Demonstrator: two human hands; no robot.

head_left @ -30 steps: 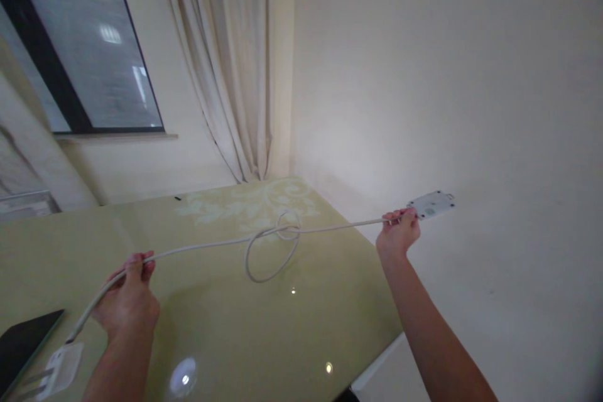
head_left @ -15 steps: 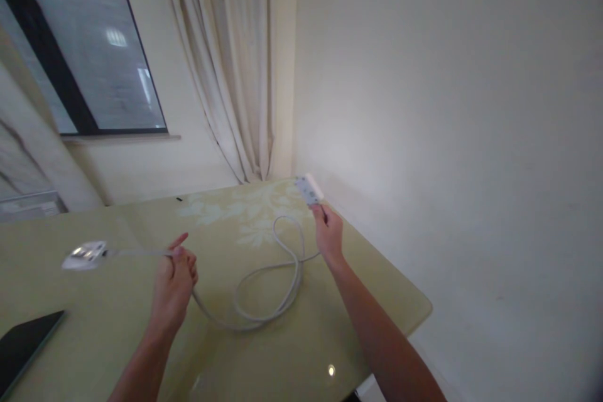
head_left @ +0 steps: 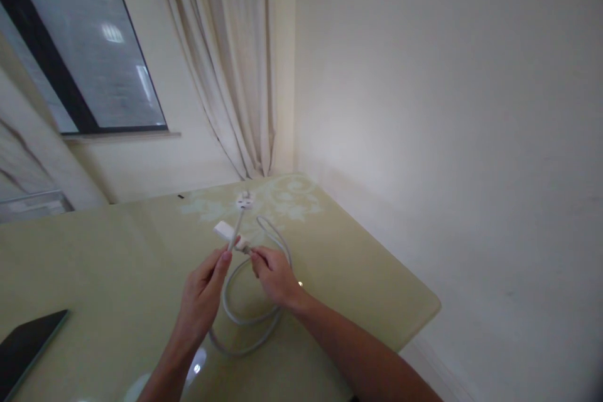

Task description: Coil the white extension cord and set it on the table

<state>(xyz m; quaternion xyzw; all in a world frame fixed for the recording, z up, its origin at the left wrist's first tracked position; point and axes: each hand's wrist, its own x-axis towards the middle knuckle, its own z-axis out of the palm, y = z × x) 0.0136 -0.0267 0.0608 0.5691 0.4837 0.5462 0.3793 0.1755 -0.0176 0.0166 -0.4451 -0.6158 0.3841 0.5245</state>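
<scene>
My left hand [head_left: 205, 289] is closed round a grey-white power cord [head_left: 237, 226], a short way below its plug [head_left: 244, 200], which points up and away. Just to the right, my right hand [head_left: 276, 273] pinches a white power strip [head_left: 225, 230] at its cord end. The strip tilts toward the upper left and passes behind the upright cord, so part of it is hidden. Both hands are close together above the table. The rest of the cord lies in loose loops under and around them.
A pale green glossy table [head_left: 353, 276] with a floral pattern runs up to the wall [head_left: 447, 138] on the right. At the left edge lies a dark flat object [head_left: 31, 342]. A tiny black piece [head_left: 181, 196] sits by the far edge, near the curtain [head_left: 235, 63].
My left hand has swung right, bringing the plug from the far left to the middle, pointing away. My right hand has moved left and lower with the power strip, which now tilts left.
</scene>
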